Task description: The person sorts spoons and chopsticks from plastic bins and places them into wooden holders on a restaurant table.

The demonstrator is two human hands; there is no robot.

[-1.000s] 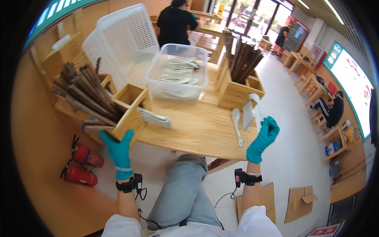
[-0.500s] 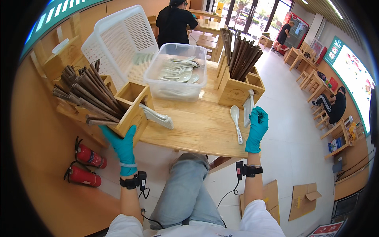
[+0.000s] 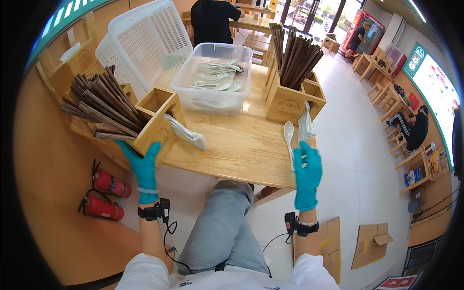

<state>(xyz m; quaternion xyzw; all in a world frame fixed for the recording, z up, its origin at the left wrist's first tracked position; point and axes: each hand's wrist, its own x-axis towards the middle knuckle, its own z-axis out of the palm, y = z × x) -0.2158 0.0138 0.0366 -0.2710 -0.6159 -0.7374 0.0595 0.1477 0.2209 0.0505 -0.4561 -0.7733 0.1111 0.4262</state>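
My left hand (image 3: 143, 166), in a teal glove, is closed round the near end of a wooden utensil caddy (image 3: 157, 123). Dark brown chopsticks (image 3: 104, 108) fan out of this caddy, and white spoons (image 3: 186, 132) hang nested on its right side. At the table's right edge my right hand (image 3: 308, 175), gloved alike, has its fingers loosely curled and apart, beside the handle of a single white spoon (image 3: 289, 131). That spoon lies on the tabletop. Just beyond, more nested spoons (image 3: 305, 123) hang from a second caddy (image 3: 285, 104), which also holds upright chopsticks (image 3: 299, 63).
A clear plastic bin (image 3: 212, 104) of white spoons stands on the wooden table (image 3: 232, 154), in front of a tilted white basket (image 3: 145, 43). Two fire extinguishers (image 3: 104, 205) are at the lower left. Flattened cardboard (image 3: 369, 246) lies on the floor. Other people are farther off.
My right hand has come away from the hanging spoons, down and left to the single spoon's handle. My left hand keeps its hold on the caddy. The whole view has shifted slightly.
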